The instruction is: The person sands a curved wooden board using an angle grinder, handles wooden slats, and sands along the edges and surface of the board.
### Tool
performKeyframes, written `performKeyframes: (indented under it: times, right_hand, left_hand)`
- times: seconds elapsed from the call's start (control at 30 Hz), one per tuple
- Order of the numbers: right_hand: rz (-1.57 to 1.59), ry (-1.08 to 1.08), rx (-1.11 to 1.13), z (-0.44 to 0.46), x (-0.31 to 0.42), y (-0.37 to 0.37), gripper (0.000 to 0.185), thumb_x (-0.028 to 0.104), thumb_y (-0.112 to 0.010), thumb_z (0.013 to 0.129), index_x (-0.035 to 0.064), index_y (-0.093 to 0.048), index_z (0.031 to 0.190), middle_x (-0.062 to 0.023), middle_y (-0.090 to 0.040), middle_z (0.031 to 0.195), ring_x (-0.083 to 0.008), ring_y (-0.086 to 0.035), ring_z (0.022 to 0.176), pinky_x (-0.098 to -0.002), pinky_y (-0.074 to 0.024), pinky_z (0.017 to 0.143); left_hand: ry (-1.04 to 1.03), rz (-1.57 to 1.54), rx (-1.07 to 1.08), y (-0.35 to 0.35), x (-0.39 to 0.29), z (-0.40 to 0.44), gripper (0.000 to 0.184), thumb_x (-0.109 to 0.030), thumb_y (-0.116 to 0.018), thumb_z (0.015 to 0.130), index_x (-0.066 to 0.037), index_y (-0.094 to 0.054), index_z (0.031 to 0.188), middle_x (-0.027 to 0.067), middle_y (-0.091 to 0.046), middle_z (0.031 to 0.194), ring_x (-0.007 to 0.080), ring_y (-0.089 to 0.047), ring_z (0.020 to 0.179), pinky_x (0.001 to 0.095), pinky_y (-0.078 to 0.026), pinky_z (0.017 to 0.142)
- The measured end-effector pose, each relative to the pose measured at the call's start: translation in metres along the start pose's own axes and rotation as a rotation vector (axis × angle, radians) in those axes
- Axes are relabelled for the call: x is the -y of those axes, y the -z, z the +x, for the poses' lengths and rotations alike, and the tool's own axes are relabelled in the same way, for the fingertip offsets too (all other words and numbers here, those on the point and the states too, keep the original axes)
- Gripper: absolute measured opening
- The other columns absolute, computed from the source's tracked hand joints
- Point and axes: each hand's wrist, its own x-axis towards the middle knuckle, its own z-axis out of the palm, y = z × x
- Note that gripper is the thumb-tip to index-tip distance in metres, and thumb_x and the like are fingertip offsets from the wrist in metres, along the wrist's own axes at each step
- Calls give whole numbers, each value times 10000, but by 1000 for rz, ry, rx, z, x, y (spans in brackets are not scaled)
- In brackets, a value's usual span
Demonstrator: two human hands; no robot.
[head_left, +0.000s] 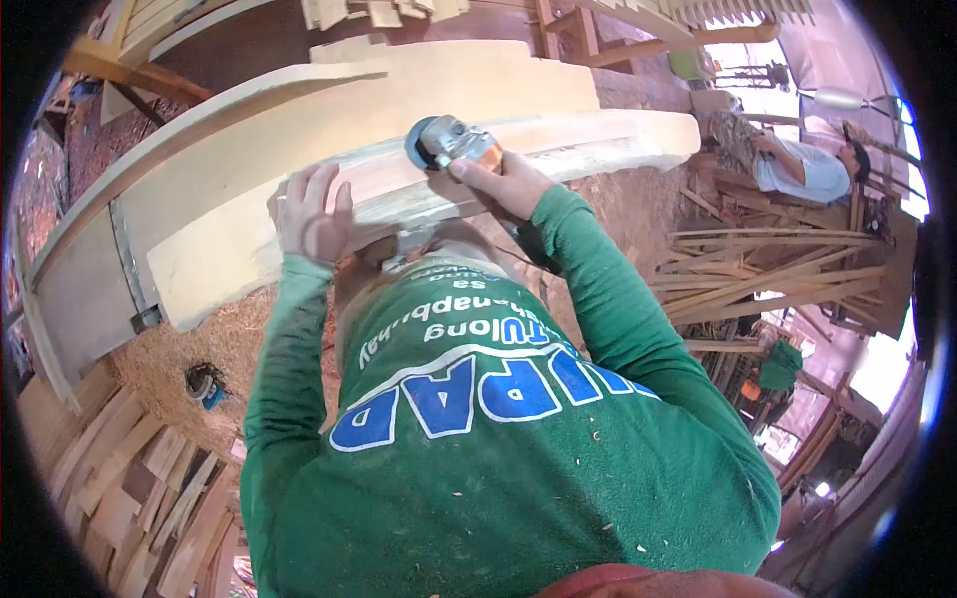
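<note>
My right hand (509, 186) is wrapped round the orange and grey body of an angle grinder (464, 142). The grinder's round disc (423, 143) is at its left end, over a long pale wooden board (384, 167) with a curved, stepped outline. Whether the disc touches the wood I cannot tell. Flat on the same board, to the left of the grinder, lies my left hand (311, 214) with its fingers stretched out and nothing in them. Green sleeves cover both arms.
Wider pale panels (478, 75) lie behind the board on a bench (80, 299). Wood offcuts (150, 478) are piled at lower left, near sawdust on the ground. Long wooden strips (778, 264) are stacked at right, where another person (797, 169) sits.
</note>
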Motion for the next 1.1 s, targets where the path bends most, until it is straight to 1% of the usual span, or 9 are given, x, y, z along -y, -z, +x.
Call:
performKeyframes:
  times: [0.17,0.3,0.4,0.53,0.67,0.77,0.83,0.97,1.1]
  right_hand:
    - [120,-40,-108,-17,-28,97,765,602,-773,874,7,-646,1337,-63,-697,1065,-148,-622,920,-289,-510,860]
    - [-34,-160,-89,-11,-67,169,835,699,-717,866,4,-651,1324,-64,-690,1016,-145,-615,897,-298,-509,831]
    - [-56,-174,-91,-3,-89,201,849,704,-713,866,-2,-646,1333,-79,-701,1032,-158,-633,923,-307,-517,847]
    - [-139,-149,-160,0,-116,246,876,718,-700,868,-15,-640,1343,-109,-718,1104,-193,-661,990,-323,-524,903]
    - [-76,-169,-246,-23,-97,288,906,746,-676,873,-29,-641,1341,-126,-709,1135,-201,-649,1042,-332,-514,932]
    - [-12,-143,-269,-7,-157,339,920,736,-691,872,-59,-637,1331,-117,-698,1147,-180,-631,1039,-313,-507,931]
    - [72,-142,-311,-16,-147,343,909,709,-710,877,-85,-638,1313,-102,-695,1134,-171,-627,1011,-297,-507,897]
    - [219,-130,-366,-8,-192,363,833,659,-712,909,-73,-650,1301,-79,-695,1106,-160,-622,980,-279,-497,867]
    - [173,-133,-347,-20,-196,340,778,626,-690,942,-60,-654,1308,-91,-702,1150,-162,-634,1036,-295,-500,921]
  left_hand:
    - [162,104,127,-50,-20,41,397,-441,-650,952,-171,-731,1232,120,-674,1254,334,-602,1213,507,-431,1046]
    - [341,285,242,-68,-28,56,416,-474,-604,978,-188,-737,1249,136,-660,1330,341,-591,1270,514,-424,1083]
    - [348,304,217,-72,-16,49,382,-461,-631,965,-184,-746,1202,90,-674,1276,304,-608,1230,529,-417,1066]
    - [391,308,279,-67,-10,48,380,-459,-610,985,-170,-754,1186,99,-682,1273,320,-618,1214,493,-429,1061]
    - [410,284,282,-69,-15,52,390,-459,-595,995,-159,-754,1187,97,-694,1261,310,-632,1201,479,-431,1058]
    - [421,283,295,-72,-20,54,397,-462,-581,1005,-154,-752,1188,100,-705,1239,311,-637,1191,475,-434,1049]
    - [418,288,307,-73,-17,54,398,-461,-577,1007,-154,-750,1190,102,-710,1231,315,-638,1189,477,-437,1046]
    - [391,279,304,-72,-15,54,409,-468,-567,1007,-153,-744,1199,108,-712,1232,323,-635,1194,486,-441,1045]
    - [368,323,304,-72,-14,52,426,-483,-559,1004,-160,-741,1214,118,-709,1247,328,-633,1201,497,-441,1048]
